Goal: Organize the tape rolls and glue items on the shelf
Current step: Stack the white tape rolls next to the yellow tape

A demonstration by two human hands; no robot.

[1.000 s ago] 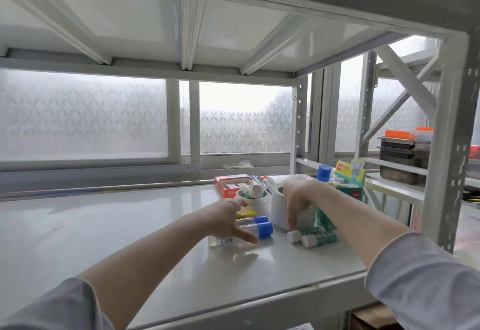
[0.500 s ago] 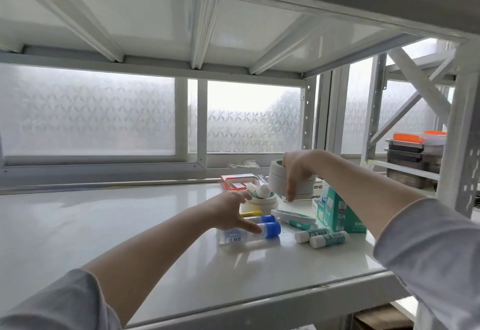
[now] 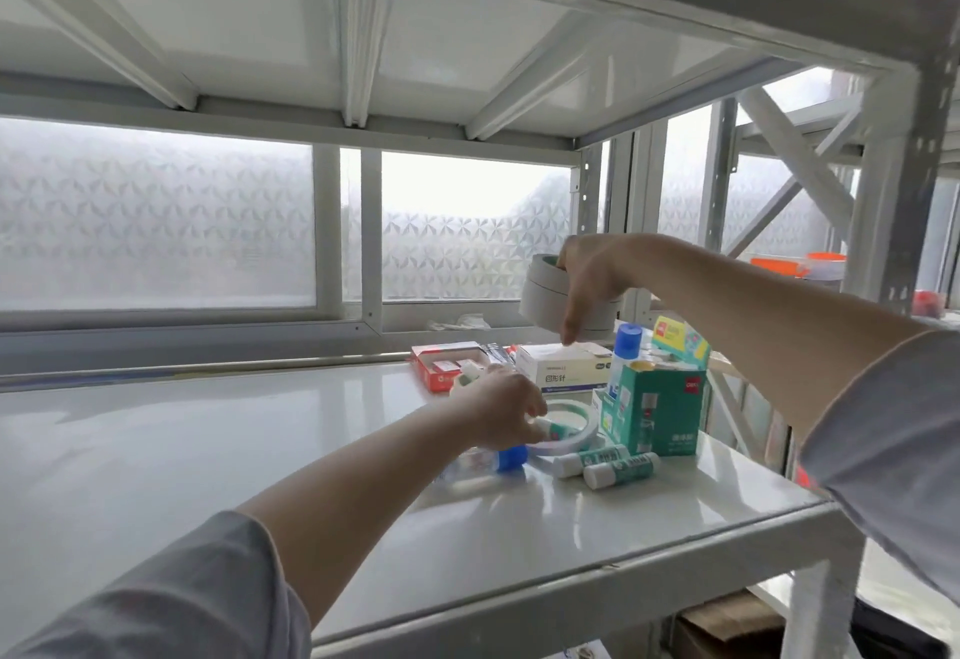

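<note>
My right hand [image 3: 589,279] grips a stack of wide white tape rolls [image 3: 540,295] and holds it in the air above the shelf's right end. My left hand [image 3: 506,411] rests low on the white shelf [image 3: 208,450], fingers curled on a thin white tape ring [image 3: 566,430] that has a glue stick lying inside it. A blue-capped glue bottle [image 3: 493,461] lies just under that hand. Two green-labelled glue sticks [image 3: 608,463] lie side by side in front of a green glue box [image 3: 654,414].
Behind stand a white paper-clip box [image 3: 563,372], an open red box [image 3: 444,367], a blue-capped bottle [image 3: 626,346] and a yellow-green pack [image 3: 678,341]. A shelf post [image 3: 893,201] rises at right, with orange-lidded containers [image 3: 800,269] beyond. Frosted windows close off the back.
My right hand has lifted the stack of tape rolls from the shelf up into the air. My left hand has shifted from the blue-capped glue bottle onto the thin tape ring.
</note>
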